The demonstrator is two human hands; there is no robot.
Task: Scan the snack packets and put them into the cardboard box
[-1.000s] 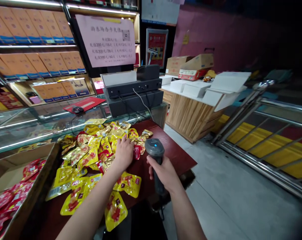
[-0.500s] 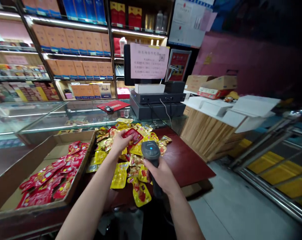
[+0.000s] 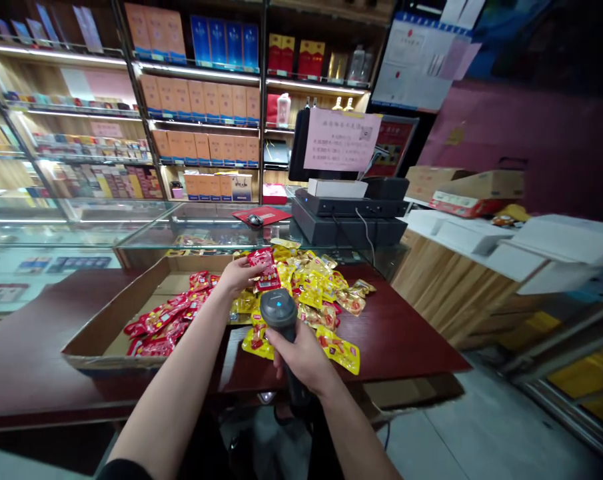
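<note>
My left hand [image 3: 238, 275] grips a red snack packet [image 3: 264, 268] by its left side, raised over the pile. Wrapped round the handle of a dark barcode scanner [image 3: 279, 312] is my right hand [image 3: 301, 353]; a small blue light glows on the scanner's top, just below the packet. Yellow snack packets [image 3: 308, 287] lie heaped behind and beside the scanner on the dark red table [image 3: 396, 333]. To the left, a shallow cardboard box [image 3: 116, 307] holds more red packets [image 3: 166, 320].
Behind the table stands a glass counter [image 3: 201, 220] with a red mouse pad [image 3: 271, 215], a mouse and a monitor bearing a pink paper sign [image 3: 342, 140]. Shelves of boxes line the back. White boxes [image 3: 471, 233] sit on a wooden cabinet at the right.
The view has turned left. The red packet has been lifted off the pile and now hangs upright in my left hand, nearer the scanner. Some yellow packets in front have shifted.
</note>
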